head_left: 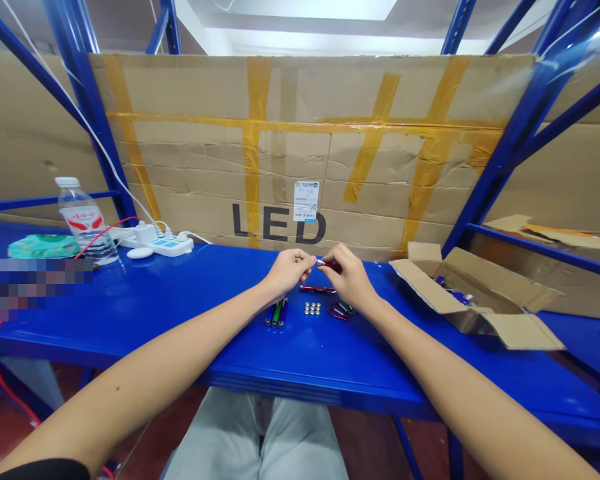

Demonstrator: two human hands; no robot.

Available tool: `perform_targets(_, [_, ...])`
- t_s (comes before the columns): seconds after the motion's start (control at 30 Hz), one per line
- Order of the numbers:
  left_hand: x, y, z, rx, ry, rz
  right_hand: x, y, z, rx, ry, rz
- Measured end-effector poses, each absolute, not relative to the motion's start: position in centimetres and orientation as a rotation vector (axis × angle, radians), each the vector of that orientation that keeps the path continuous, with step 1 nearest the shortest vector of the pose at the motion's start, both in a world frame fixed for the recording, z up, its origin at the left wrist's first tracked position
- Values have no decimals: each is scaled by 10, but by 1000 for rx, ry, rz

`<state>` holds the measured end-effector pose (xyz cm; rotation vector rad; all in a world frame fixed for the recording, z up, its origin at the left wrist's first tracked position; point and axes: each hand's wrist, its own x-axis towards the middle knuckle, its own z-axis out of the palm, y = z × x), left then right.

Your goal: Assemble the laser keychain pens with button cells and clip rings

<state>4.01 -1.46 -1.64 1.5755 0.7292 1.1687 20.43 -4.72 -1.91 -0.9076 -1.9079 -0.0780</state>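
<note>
My right hand [351, 277] grips a small dark red metal tube [330, 265], its silver end facing left. Thumb and fingers of my left hand [286, 272] are pinched right at that end; whatever is between them is too small to make out. Below the hands a red slim penlight-like tube [317, 289] lies crosswise on the blue table. Several silver button cells [313, 309] sit in tidy rows. Green and dark blue tubes [277, 315] lie side by side to their left. Red and green carabiner clips [340, 311] rest on the right, partly under my right hand.
An open cardboard box [480, 293] with blue-purple items stands on the right. A water bottle [87, 223], a green packet [44, 246] and a white power strip [167, 244] occupy the left. A large cardboard panel [200, 173] marked LED closes off the back between blue posts.
</note>
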Motion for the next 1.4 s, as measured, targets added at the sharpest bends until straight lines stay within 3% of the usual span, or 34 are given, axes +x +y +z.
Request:
perform_targets(0.63, [31, -16, -13, 1975, 600, 1101, 210, -50, -16, -973, -1876, 342])
perform_targets(0.83, [30, -17, -11, 2046, 630, 1098, 209, -56, -13, -964, -1794, 717])
perform_targets(1.4, [31, -18, -10, 2026, 711, 1044, 211, -56, -6, -1085, -1899, 710])
